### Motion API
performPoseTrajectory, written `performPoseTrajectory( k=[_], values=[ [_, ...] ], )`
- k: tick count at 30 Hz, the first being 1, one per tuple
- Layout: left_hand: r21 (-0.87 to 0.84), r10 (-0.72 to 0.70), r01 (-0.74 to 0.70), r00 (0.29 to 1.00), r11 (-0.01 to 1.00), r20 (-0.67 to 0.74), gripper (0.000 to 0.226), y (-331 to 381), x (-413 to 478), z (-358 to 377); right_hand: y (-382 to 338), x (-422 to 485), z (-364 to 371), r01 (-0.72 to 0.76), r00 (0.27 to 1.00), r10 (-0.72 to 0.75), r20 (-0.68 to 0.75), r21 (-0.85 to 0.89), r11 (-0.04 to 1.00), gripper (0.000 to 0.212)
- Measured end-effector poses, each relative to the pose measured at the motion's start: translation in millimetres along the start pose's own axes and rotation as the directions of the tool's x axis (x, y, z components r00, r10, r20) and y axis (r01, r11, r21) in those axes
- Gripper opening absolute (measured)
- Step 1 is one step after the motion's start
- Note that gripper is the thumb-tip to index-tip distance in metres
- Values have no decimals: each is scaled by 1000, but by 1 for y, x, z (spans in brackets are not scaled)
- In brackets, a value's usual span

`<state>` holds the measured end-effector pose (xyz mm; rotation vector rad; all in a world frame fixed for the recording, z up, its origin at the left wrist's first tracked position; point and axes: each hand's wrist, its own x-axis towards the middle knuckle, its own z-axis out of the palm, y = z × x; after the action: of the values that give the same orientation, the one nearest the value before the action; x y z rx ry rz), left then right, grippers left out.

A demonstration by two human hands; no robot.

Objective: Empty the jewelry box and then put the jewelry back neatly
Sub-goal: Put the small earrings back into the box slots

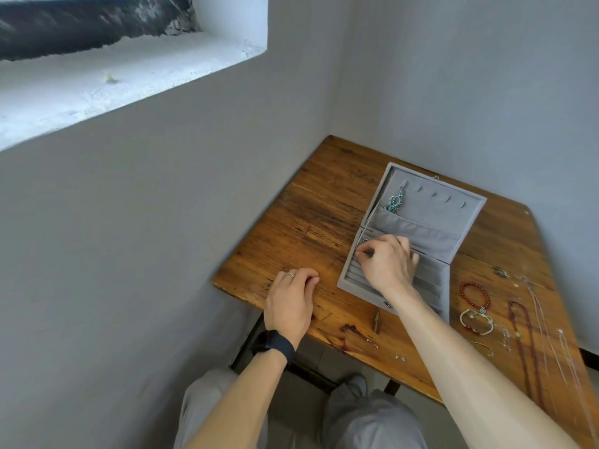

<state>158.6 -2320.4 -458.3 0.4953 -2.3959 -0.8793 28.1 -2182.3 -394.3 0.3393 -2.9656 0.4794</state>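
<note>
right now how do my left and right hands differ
The left hand rests on the table, fingers loosely curled, holding nothing; the right hand is over the jewelry box, pinching a small silvery piece. The left hand wears a ring and a dark wristband; the right hand wears neither. Both are palm-down.

Left grip [290,299] loose, right grip [387,264] pinched.

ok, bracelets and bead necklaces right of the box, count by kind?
Bracelets: 2 (red bracelet, white bracelet)
Bead necklace: 1
Total: 3
</note>
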Motion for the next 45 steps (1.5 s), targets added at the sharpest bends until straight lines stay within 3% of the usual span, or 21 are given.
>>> performPoseTrajectory(
  k=[3,11,15,23,33,45],
  values=[
    [11,-6,6,1000,1000,-1,8,0,0,0,0,-1,0,43,999,-44,-5,-57,997,15],
    [-100,-69,82,990,992,125,12,-2,9,-8,51,-42,-10,44,988,-37,-153,46,998,29],
    [-232,-75,125,974,965,212,11,3,27,-15,79,-78,-8,38,996,-39,-85,-20,999,47],
    [-144,120,-72,923,987,365,13,61,74,8,85,-102,2,56,998,-57,2,-109,992,64],
    [35,8,-29,866,999,500,10,70,95,37,88,-103,3,65,998,-65,23,-38,997,72],
    [77,34,-79,882,994,470,5,78,91,45,89,-104,5,61,998,-61,11,-30,998,68]
  ],
)
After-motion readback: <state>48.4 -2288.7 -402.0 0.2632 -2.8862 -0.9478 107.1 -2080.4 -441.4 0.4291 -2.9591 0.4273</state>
